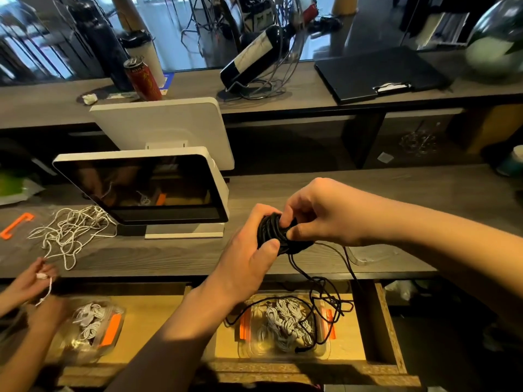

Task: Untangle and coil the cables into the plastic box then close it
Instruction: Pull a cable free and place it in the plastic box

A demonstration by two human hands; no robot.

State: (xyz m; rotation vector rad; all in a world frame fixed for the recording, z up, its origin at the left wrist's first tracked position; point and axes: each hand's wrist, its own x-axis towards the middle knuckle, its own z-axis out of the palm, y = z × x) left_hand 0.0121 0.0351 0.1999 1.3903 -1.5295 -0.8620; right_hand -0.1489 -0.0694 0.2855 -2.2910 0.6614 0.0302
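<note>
My left hand (pixel 249 250) grips a black cable coil (pixel 271 232) above the wooden counter, thumb across its front. My right hand (pixel 317 213) pinches the coil's top strands from the right. The black cable's loose tail (pixel 325 295) hangs down in tangled loops into a clear plastic box (pixel 325 353) with orange clips, which sits open in a drawer and holds several coiled white cables (pixel 285 321). A clear lid (pixel 370 254) lies on the counter under my right wrist.
Another person's hands (pixel 36 281) at the left hold a white cable over a second clear box (pixel 93 326). A tangled white cable pile (pixel 68 233), an orange clip (pixel 15 226) and a white screen terminal (pixel 147 188) stand on the counter.
</note>
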